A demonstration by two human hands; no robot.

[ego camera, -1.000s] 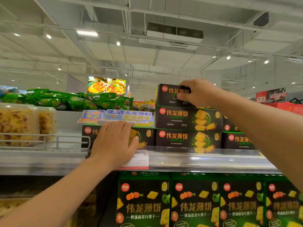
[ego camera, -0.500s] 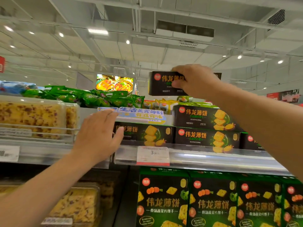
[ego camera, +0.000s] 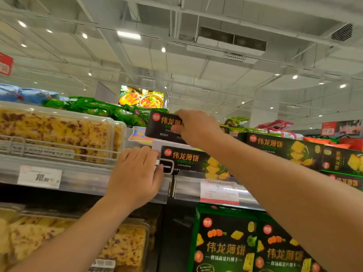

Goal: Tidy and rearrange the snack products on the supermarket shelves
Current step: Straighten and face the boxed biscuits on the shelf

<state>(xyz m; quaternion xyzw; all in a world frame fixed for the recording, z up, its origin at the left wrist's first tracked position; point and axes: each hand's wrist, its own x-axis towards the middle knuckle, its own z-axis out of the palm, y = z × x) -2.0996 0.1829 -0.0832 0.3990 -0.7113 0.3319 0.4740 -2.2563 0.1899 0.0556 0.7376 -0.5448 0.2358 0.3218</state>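
**Black biscuit box held high over the top shelf**

While the left hand rests on the front edge of the top shelf, fingers bent over the end of the white wire rail there, the right hand is up above it, clamped on a black biscuit box. Thumb underneath, fingers over the top edge, box in the air and tipped a touch, clear of the stack below. Directly beneath it lies another black box of the same brand, flat on the shelf just right of the left hand. More of these black boxes run off to the right, stacked in layers along the same shelf.

To the left on that shelf, a clear tub of yellow cake sits behind the wire rail, a price tag on the strip below it. Another price tag hangs under the boxes. Behind the held box, a heap of green snack bags lies on top. One shelf down, green boxes stand upright on the right, and more tubs of cake sit on the left. The left hand's fingers curl around the rail end, thumb hidden from here.
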